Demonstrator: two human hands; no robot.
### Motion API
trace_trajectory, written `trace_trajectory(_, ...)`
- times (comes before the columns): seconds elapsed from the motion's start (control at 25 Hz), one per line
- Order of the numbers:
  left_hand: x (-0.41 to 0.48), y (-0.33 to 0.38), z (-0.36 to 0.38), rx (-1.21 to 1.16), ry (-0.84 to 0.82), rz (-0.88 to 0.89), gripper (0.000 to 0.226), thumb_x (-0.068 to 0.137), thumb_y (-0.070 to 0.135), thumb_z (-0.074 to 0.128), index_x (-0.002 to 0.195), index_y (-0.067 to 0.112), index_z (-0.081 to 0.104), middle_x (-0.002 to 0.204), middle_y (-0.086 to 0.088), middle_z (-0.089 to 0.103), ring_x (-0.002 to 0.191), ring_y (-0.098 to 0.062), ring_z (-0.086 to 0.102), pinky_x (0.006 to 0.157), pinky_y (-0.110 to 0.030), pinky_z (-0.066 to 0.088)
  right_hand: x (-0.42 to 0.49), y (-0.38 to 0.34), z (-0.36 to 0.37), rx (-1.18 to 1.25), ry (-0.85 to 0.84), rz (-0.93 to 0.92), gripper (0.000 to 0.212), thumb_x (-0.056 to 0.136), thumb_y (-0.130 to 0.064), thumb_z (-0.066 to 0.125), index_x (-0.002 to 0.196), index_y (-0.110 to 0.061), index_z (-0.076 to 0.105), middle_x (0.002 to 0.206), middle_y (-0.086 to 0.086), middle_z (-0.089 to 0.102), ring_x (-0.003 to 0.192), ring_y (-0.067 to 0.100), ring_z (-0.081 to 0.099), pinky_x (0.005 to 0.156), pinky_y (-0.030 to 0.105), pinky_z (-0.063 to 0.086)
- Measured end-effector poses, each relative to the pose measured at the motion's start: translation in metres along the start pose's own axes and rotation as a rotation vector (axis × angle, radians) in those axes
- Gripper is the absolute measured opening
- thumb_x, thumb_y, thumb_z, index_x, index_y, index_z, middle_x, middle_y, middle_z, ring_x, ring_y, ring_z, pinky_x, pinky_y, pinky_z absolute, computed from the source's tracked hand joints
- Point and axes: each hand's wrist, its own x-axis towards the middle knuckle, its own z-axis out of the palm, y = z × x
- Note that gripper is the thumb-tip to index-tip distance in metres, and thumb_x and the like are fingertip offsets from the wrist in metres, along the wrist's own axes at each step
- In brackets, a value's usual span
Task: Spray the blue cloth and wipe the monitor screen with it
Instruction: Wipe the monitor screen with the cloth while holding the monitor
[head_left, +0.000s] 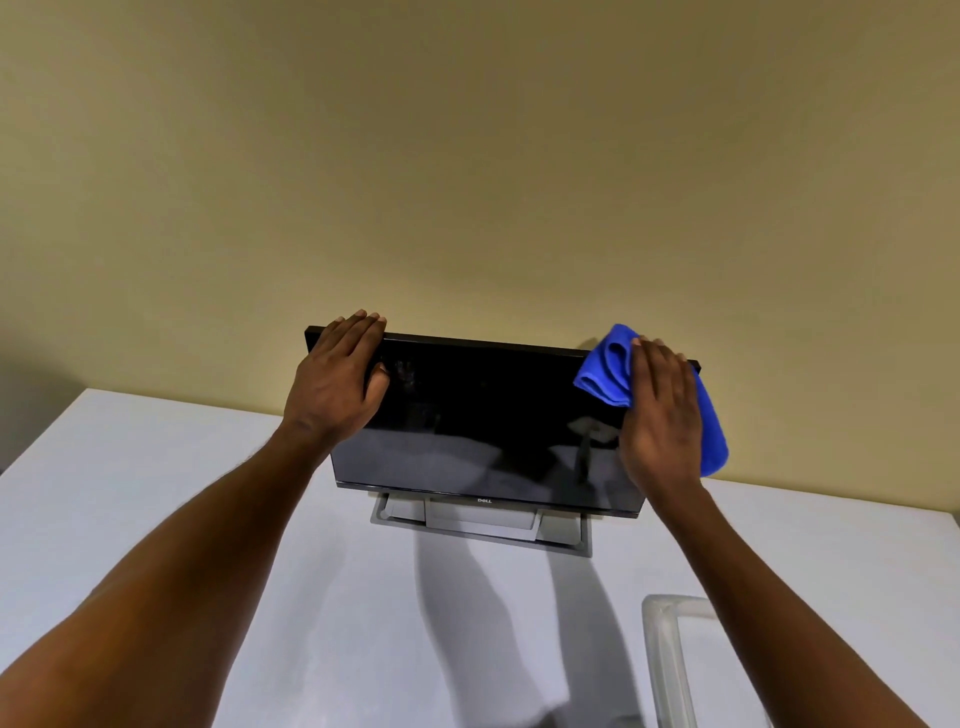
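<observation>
Nearest, at the bottom edge: left forearm and right forearm, both bare, reaching toward the far side of a white table. Near right, just beside the right forearm: corner of a clear plastic container, rest cut off by the picture edge, contents not discernible. Farther back, mid-table: black monitor, upright on a grey stand, screen dark and facing the camera, DELL logo on the lower bezel, faint reflections on the glass. Stand base flat on the table, near the beige wall behind. Left hand at the monitor's top left corner: 4 fingers straight and together, laid over the top edge with tips just past it, thumb spread and touching the screen face; resting on the monitor, wide. Right hand at the top right corner: palm flat, fingers straight, pressing the blue cloth against the screen; no curl round the cloth to be seen. Blue cloth bunched in folds between palm and glass, sticking out left of the hand over the screen, and right past the monitor's right edge, hanging there in front of the wall. Hands well apart, 1 at each upper corner. Arm shadows on the table on the near side of the stand.
</observation>
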Motion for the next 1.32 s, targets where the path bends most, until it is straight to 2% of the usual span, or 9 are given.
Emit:
trace_trajectory(0.08, 0.000, 0.001, 0.000, -0.002, 0.006, -0.001, 0.063, 0.094, 0.030, 0.042, 0.150, 0.004, 0.053, 0.153, -0.013, 0.057, 0.149, -0.030, 0.046, 0.126, -0.046, 0.034, -0.007, 0.011, 0.004, 0.010, 0.045, 0.056, 0.072, 0.087, 0.010, 0.036, 0.158, 0.004, 0.031, 0.166, 0.021, 0.033, 0.155, 0.038, 0.030, 0.131, 0.052, 0.018)
trace_trajectory(0.2, -0.001, 0.001, 0.000, -0.005, 0.028, -0.011, 0.060, 0.096, 0.029, 0.041, 0.150, 0.005, 0.054, 0.153, -0.013, 0.057, 0.148, -0.029, 0.047, 0.125, -0.046, 0.035, -0.017, 0.001, 0.019, 0.028, 0.074, 0.070, 0.082, 0.085, 0.014, 0.035, 0.164, 0.001, 0.015, 0.173, 0.021, 0.012, 0.162, 0.036, 0.008, 0.132, 0.053, 0.006)
trace_trajectory(0.28, -0.002, 0.000, 0.001, -0.008, 0.040, -0.007, 0.059, 0.097, 0.028, 0.041, 0.149, 0.005, 0.055, 0.152, -0.013, 0.058, 0.148, -0.029, 0.047, 0.125, -0.046, 0.035, -0.022, -0.014, 0.031, 0.022, 0.057, 0.013, 0.090, 0.083, 0.011, 0.036, 0.166, -0.003, 0.004, 0.174, 0.018, -0.002, 0.163, 0.036, -0.002, 0.132, 0.053, -0.002)
trace_trajectory(0.36, -0.002, 0.000, 0.002, -0.018, 0.043, -0.007, 0.058, 0.097, 0.027, 0.042, 0.149, 0.005, 0.055, 0.152, -0.013, 0.058, 0.148, -0.029, 0.047, 0.126, -0.045, 0.035, -0.020, -0.032, 0.042, 0.021, 0.018, -0.065, 0.094, 0.082, 0.007, 0.039, 0.166, -0.006, -0.003, 0.174, 0.015, -0.010, 0.162, 0.037, -0.004, 0.131, 0.054, -0.006)
trace_trajectory(0.64, 0.001, -0.003, 0.007, -0.037, 0.078, 0.012, 0.058, 0.094, 0.024, 0.043, 0.146, 0.003, 0.058, 0.149, -0.014, 0.060, 0.145, -0.030, 0.051, 0.124, -0.046, 0.037, 0.003, -0.123, 0.077, 0.040, 0.008, -0.285, 0.089, 0.089, 0.000, 0.040, 0.166, -0.009, -0.002, 0.175, 0.011, -0.010, 0.163, 0.032, -0.010, 0.131, 0.050, -0.010)
trace_trajectory(0.8, 0.003, -0.003, 0.007, -0.039, 0.091, 0.007, 0.057, 0.094, 0.021, 0.044, 0.144, 0.000, 0.059, 0.148, -0.016, 0.061, 0.144, -0.031, 0.052, 0.124, -0.045, 0.037, 0.012, -0.154, 0.087, -0.005, -0.034, -0.430, 0.089, 0.091, 0.000, 0.047, 0.167, -0.008, 0.001, 0.176, 0.012, -0.007, 0.163, 0.030, -0.008, 0.131, 0.049, -0.012)
trace_trajectory(1.0, 0.000, -0.006, 0.005, 0.000, 0.051, 0.058, 0.061, 0.093, 0.021, 0.042, 0.149, 0.000, 0.053, 0.153, -0.016, 0.057, 0.148, -0.032, 0.048, 0.126, -0.047, 0.034, 0.015, -0.141, 0.078, -0.059, -0.039, -0.527, 0.076, 0.094, -0.001, 0.027, 0.167, -0.008, 0.006, 0.176, 0.010, -0.001, 0.164, 0.027, -0.003, 0.132, 0.045, -0.009)
trace_trajectory(1.32, -0.008, -0.025, -0.007, 0.148, -0.013, 0.109, 0.066, 0.104, 0.029, 0.032, 0.163, 0.000, 0.030, 0.171, -0.014, 0.030, 0.162, -0.025, 0.022, 0.133, -0.045, 0.018, 0.009, -0.107, 0.051, -0.130, -0.028, -0.509, 0.080, 0.092, 0.000, 0.031, 0.167, -0.006, 0.003, 0.176, 0.012, 0.000, 0.164, 0.029, -0.004, 0.133, 0.047, -0.005)
